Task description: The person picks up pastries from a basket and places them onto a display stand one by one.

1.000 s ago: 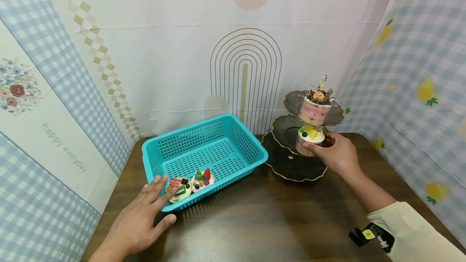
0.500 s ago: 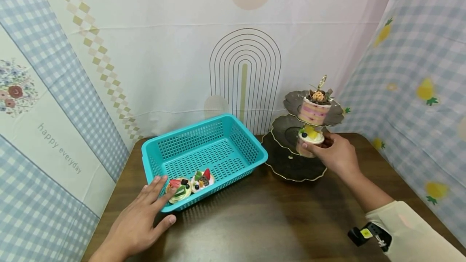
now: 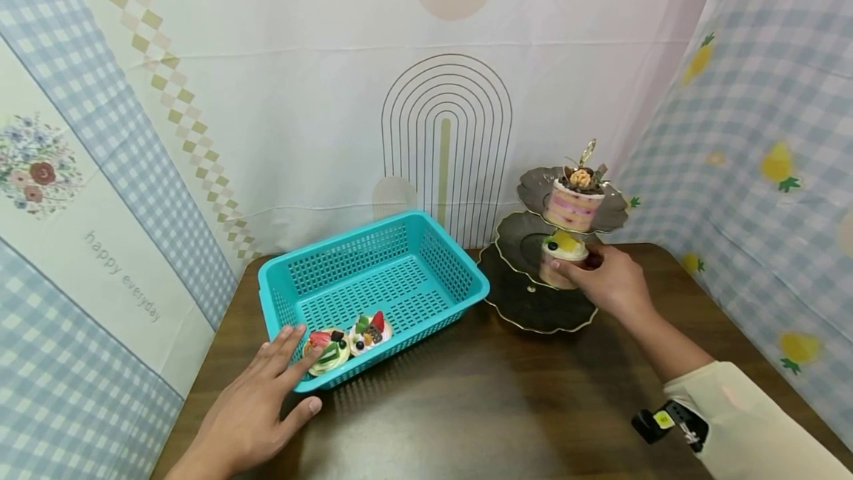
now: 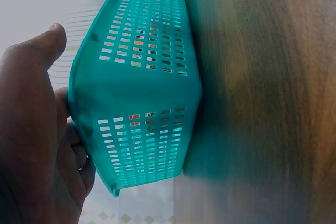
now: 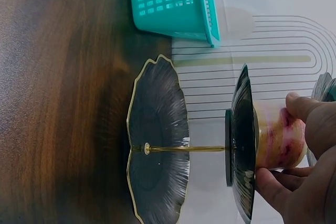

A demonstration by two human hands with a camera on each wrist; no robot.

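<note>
My right hand (image 3: 616, 284) holds a small round layered cake (image 3: 558, 272) topped with cream, yellow fruit and a blueberry, thumb on one side and fingers on the other. In the right wrist view the cake (image 5: 278, 135) sits against the middle plate (image 5: 243, 145) of a dark three-tier cake stand (image 3: 533, 310). Another layered cake (image 3: 573, 207), topped with nuts and chocolate, stands on the top plate (image 3: 533, 187). My left hand (image 3: 249, 402) rests with extended fingers over the near left corner of a turquoise basket (image 3: 373, 358). Beside those fingers, two cream-topped fruit pastries (image 3: 328, 350) lie inside.
The basket and stand share a brown wooden table (image 3: 433, 421). Behind hangs a white patterned cloth (image 3: 300, 117), with checked cloth (image 3: 733, 213) on the right. A black wrist device (image 3: 669, 424) sticks out at the right sleeve (image 3: 753, 413).
My right hand and the cake it holds have shifted very slightly left on the middle plate. The left hand stays at the basket corner.
</note>
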